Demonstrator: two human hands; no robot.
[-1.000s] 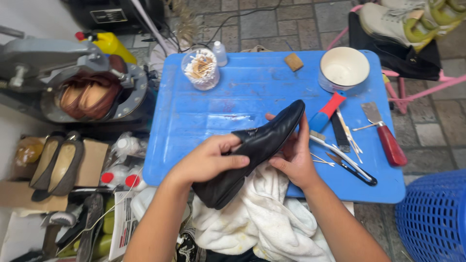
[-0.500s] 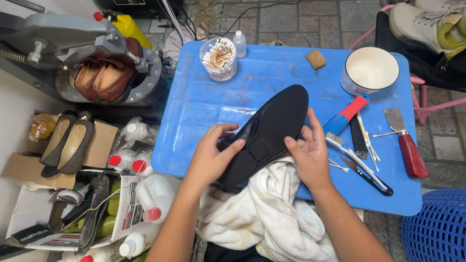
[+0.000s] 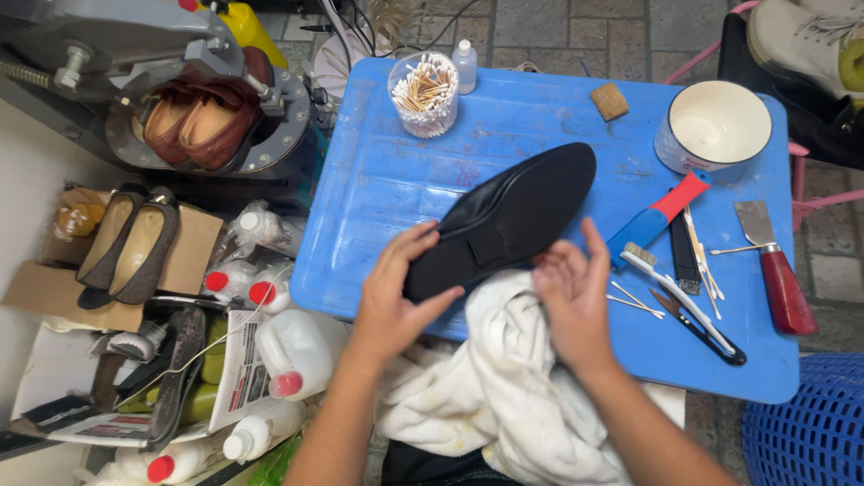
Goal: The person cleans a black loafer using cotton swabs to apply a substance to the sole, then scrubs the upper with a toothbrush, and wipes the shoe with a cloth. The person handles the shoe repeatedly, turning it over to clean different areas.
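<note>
Left hand grips black shoe (sole up); right hand fingers spread; white jug nearby.

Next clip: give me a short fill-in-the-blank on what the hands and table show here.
1. The left hand grips a black shoe turned ____ side up.
2. The right hand rests on a ____ towel.
3. The table top is ____.
4. The clear jar holds cotton ____.

Missing words: sole; white; blue; swabs
</note>
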